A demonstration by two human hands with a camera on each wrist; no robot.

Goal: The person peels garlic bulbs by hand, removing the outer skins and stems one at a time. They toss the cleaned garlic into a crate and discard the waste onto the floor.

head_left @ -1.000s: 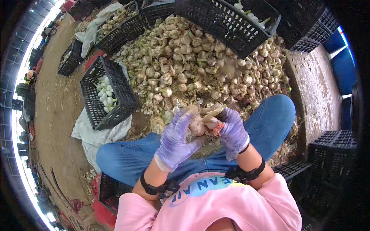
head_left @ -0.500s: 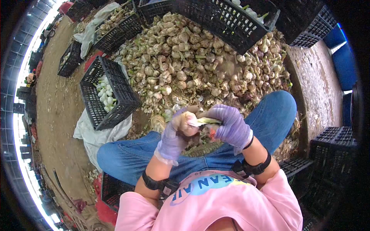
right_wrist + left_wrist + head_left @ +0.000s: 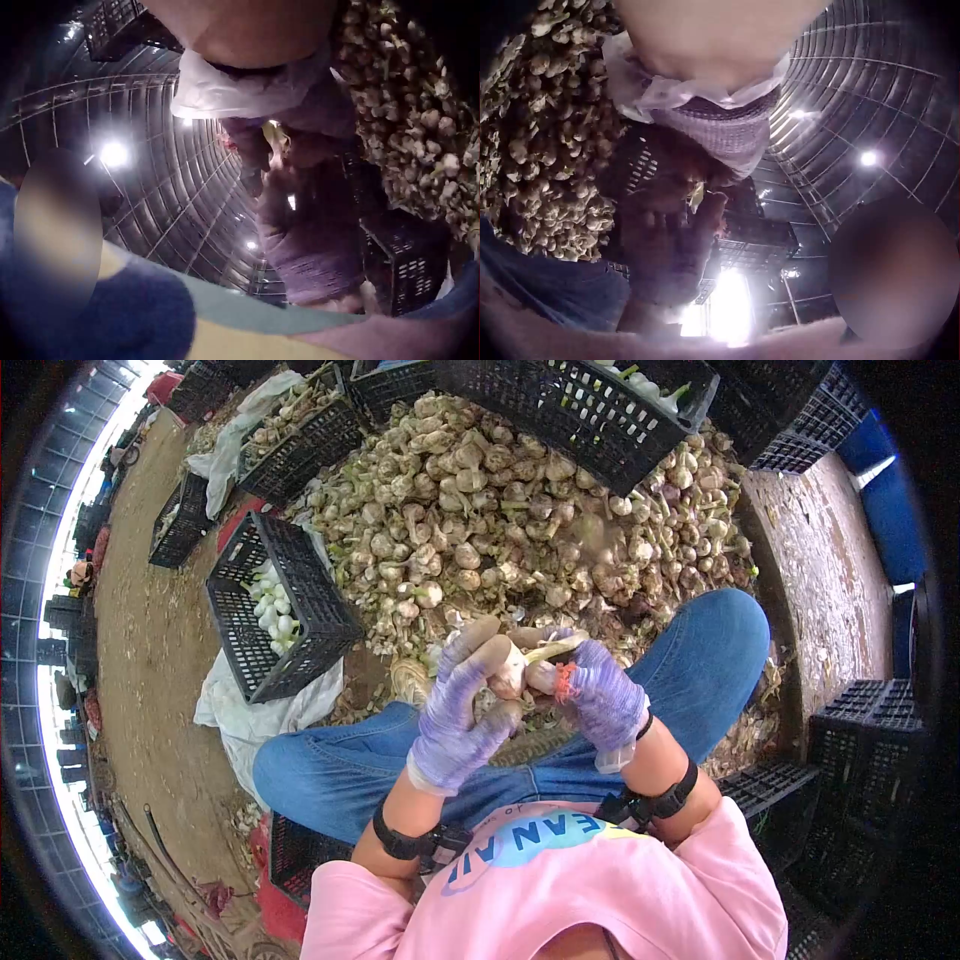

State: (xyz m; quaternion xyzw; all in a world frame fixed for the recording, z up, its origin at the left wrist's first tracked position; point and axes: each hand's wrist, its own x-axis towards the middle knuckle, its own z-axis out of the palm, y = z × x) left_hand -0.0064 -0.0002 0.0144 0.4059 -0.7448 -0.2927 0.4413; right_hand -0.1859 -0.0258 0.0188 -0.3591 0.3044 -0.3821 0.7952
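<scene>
In the head view a garlic bulb (image 3: pixel 508 678) with a pale stem (image 3: pixel 555 648) is between two gloved hands, over the person's lap. The left hand (image 3: pixel 458 705), in a purple-and-white glove with soiled fingertips, holds the bulb with fingers over its far side and thumb below. The right hand (image 3: pixel 605 702), gloved alike, pinches at the stem side, thumb against the bulb's neck. An orange-red wrap (image 3: pixel 565 682) circles the right thumb. Both wrist views are dim; the right wrist view shows the left hand's glove (image 3: pixel 311 270) facing, with the bulb mostly in shadow.
A large heap of garlic (image 3: pixel 470 500) lies ahead. At left, a black crate (image 3: pixel 325 615) holds peeled white bulbs (image 3: pixel 270 605). Another black crate (image 3: pixel 590 425) sits on the heap's far side. A wooden board (image 3: pixel 820 580) and stacked crates (image 3: pixel 865 745) stand at right.
Half a second ago the left hand had the bulb turned with its stem pointing right; now the bulb sits nearer the right hand and the stem slants up. The left fingers have opened out somewhat.
</scene>
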